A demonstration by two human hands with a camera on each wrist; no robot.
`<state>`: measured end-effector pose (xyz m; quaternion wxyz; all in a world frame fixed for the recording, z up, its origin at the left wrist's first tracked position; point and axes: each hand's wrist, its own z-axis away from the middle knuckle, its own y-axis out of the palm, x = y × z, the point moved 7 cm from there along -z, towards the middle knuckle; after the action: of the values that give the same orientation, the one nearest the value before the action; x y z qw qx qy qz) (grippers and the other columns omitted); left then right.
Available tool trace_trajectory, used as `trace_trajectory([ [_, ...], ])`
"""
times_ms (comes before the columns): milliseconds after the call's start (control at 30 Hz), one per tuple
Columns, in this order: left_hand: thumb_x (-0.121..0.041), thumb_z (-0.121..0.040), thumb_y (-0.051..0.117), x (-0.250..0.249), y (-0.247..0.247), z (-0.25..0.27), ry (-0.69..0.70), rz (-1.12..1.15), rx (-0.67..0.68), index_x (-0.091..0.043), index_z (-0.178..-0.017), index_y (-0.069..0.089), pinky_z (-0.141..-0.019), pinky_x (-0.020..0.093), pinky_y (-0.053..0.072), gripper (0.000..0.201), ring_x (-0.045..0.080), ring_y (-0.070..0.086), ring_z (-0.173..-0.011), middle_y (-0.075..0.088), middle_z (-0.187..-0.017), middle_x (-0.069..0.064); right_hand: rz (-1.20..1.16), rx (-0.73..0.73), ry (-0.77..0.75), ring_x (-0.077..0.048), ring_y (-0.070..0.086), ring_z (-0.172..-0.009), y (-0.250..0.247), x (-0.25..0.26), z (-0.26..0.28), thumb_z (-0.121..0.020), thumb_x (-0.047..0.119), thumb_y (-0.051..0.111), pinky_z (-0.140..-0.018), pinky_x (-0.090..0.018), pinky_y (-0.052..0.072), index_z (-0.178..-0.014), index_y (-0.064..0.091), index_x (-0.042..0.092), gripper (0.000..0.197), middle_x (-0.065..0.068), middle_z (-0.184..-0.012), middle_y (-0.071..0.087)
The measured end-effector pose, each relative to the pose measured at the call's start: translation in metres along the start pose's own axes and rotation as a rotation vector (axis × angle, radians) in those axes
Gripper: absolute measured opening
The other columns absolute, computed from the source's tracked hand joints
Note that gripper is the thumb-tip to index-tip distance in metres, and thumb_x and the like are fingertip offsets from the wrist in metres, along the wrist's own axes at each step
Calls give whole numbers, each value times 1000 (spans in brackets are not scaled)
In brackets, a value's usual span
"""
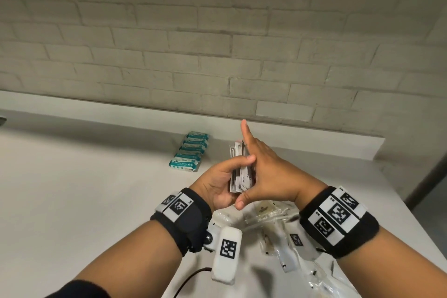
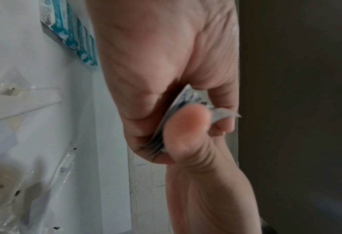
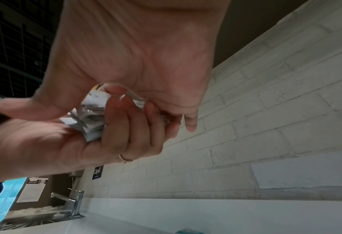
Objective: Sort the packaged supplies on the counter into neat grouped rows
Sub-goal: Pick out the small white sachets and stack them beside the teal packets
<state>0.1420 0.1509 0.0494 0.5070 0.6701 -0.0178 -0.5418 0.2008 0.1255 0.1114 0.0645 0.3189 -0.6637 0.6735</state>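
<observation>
Showing a white counter (image 1: 84,189) under a pale brick wall (image 1: 217,43), the head view has the left hand (image 1: 217,184) gripping a sachet stack (image 1: 242,176), right hand (image 1: 266,176) flat against it, teal packets (image 1: 189,152) rowed far left; the left wrist view shows clear-wrapped packs (image 2: 15,101) lying near; the right wrist view shows a tap (image 3: 73,201) far left.

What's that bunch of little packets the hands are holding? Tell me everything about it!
The bunch of little packets is a stack of thin, flat white sachets with small dark print, looking like paper or foil. It stands on edge above the counter, a little fanned and uneven. The left hand grips it, fingers curled round, while the right hand presses flat against its other side.
</observation>
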Motion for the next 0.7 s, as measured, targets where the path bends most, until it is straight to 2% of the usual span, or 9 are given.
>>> trace_trajectory([
  [67,-21,-74,71,-2,1,0,0,10,-4,-7,-100,66,-72,32,54,30,24,62,-80,61,-88,12,-54,-24,-8,-12,14,-145,-2,1,2,-46,45,93,-116,-40,31,-132,-38,54,156,7,-154,18],
  [133,-29,-77,63,-4,5,0,-6,51,-30,-7,-99,65,-68,31,53,31,23,63,-73,62,-84,11,-31,-44,-25,-10,23,-138,-2,4,4,-51,42,91,-112,-38,36,-135,-35,53,152,9,-147,24],
  [233,-43,-90,48,-6,12,1,-31,50,-54,-8,-106,65,-74,33,54,42,24,64,-82,64,-92,13,82,-60,-61,-8,30,-128,-1,8,6,-56,42,87,-109,-34,37,-137,-35,48,146,9,-136,30],
  [333,-50,-89,50,-6,16,1,-62,57,-72,-8,-112,63,-88,35,51,50,26,62,-94,60,-104,14,134,-32,-67,-8,24,-132,3,9,7,-52,50,87,-113,-28,28,-134,-37,49,149,9,-139,26],
  [400,-52,-89,52,-7,16,1,-60,60,-90,-7,-109,63,-94,36,48,50,25,61,-98,60,-107,13,172,-32,-70,-9,27,-129,5,10,7,-53,50,86,-111,-26,30,-134,-37,49,147,6,-136,28],
  [467,-48,-90,54,-7,17,1,-62,62,-81,-7,-105,63,-89,35,51,45,24,63,-94,60,-104,12,161,-45,-70,-10,35,-122,4,10,6,-57,41,84,-105,-28,39,-135,-34,51,142,5,-126,33],
  [533,-37,-89,55,-6,15,1,-67,53,-70,-7,-102,63,-78,34,55,34,24,64,-87,60,-98,12,132,-37,-74,-10,38,-121,2,8,5,-58,36,84,-102,-26,40,-135,-33,51,141,4,-124,35],
  [633,-17,-76,61,-7,6,6,-84,-8,-47,-6,-101,60,-72,35,55,27,25,65,-82,60,-90,12,79,-24,-67,-11,34,-131,-3,5,4,-60,32,86,-105,-24,38,-138,-31,48,141,-1,-138,34],
  [700,-8,-74,64,-6,7,11,-97,-65,6,-4,-99,64,-65,33,58,26,25,67,-77,64,-87,13,39,-27,-65,-15,28,-138,-6,3,4,-61,31,86,-108,-25,35,-139,-30,46,141,-5,-149,26],
])
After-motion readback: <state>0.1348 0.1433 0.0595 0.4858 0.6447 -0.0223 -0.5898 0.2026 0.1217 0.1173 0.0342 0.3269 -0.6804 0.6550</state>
